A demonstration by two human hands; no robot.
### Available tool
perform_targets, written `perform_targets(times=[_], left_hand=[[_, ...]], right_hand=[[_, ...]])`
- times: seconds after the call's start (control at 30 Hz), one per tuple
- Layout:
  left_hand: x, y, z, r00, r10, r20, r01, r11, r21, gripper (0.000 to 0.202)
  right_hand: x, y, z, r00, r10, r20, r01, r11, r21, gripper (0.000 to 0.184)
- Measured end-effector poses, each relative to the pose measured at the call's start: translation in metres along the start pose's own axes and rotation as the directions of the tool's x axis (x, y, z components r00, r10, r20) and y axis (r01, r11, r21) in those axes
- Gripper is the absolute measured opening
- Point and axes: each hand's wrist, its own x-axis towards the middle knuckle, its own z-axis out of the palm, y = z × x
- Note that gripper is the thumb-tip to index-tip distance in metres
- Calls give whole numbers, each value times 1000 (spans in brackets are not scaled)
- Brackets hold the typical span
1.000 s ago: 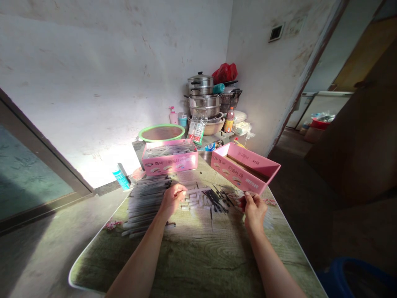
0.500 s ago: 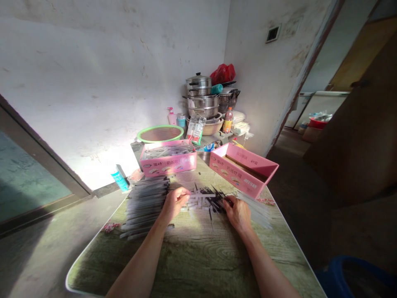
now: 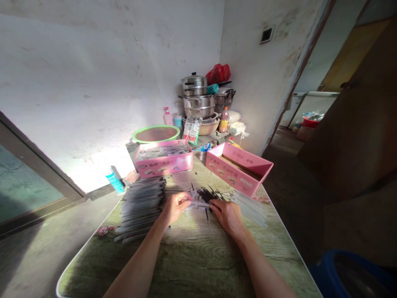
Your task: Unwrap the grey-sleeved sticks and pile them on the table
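My left hand [image 3: 177,206] is closed in a pinch on the left end of a thin whitish tube [image 3: 201,204], level above the table. My right hand [image 3: 228,216] has its fingertips pinched at the tube's right end; whether they also hold a thin dark stick is too small to tell. Behind my hands lies a loose heap of dark thin sticks [image 3: 208,193], with short white pieces about it. Left of my left hand is a wide row of whitish tubes with dark ends [image 3: 139,215]. Clear tubes [image 3: 252,209] lie beyond my right hand.
A pink box [image 3: 166,164] full of tubes stands at the back left of the wood-patterned table [image 3: 192,260]. Another pink box [image 3: 232,176] is at the back right. Behind them are a green-rimmed sieve [image 3: 156,127], stacked pots [image 3: 198,101] and a bottle [image 3: 223,121].
My right hand has moved left, from the dark sticks to the right end of the tube. The tube has come slightly nearer to me. The view has shifted a little.
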Motion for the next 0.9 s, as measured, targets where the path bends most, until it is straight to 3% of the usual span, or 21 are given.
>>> perform_targets(times=[0.27,0.53,0.9], left_hand=[[-1,6,4,1000,7,-7,-7,1000,-16,12],[0,2,5,999,-16,34,18,999,-47,14],[0,-4,3,996,-65,54,67,997,-36,13]], right_hand=[[1,-16,-5,993,-26,113,44,985,-167,31],[3,-15,-1,991,22,130,0,986,-165,28],[1,-13,1,993,-6,116,21,991,-129,22]])
